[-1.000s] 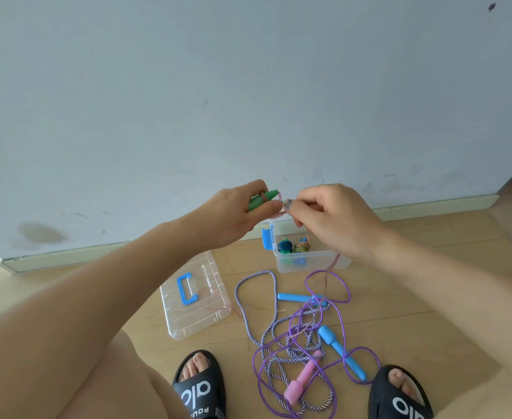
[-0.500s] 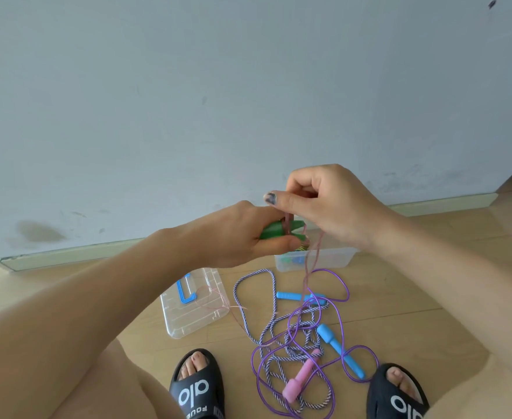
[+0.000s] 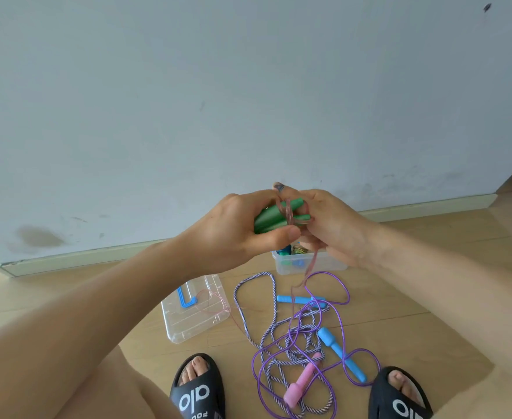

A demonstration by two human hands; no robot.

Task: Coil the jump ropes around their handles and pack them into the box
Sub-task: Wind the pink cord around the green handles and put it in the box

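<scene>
My left hand grips two green handles held side by side in the air. A thin pink rope loops around them, and my right hand pinches that rope beside the handles. The rest of the pink rope hangs down to the floor. The clear box stands on the floor behind my hands with coiled ropes inside. A purple rope with blue handles and a striped rope with a pink handle lie tangled on the floor.
The clear lid with a blue handle lies left of the tangle. Both feet in black slides sit at the bottom edge. A blue-grey wall with a skirting board stands just behind the box.
The green handles have come from a tilted single grip to lying side by side. My right hand has swung around them, laying a loop of pink rope over the pair.
</scene>
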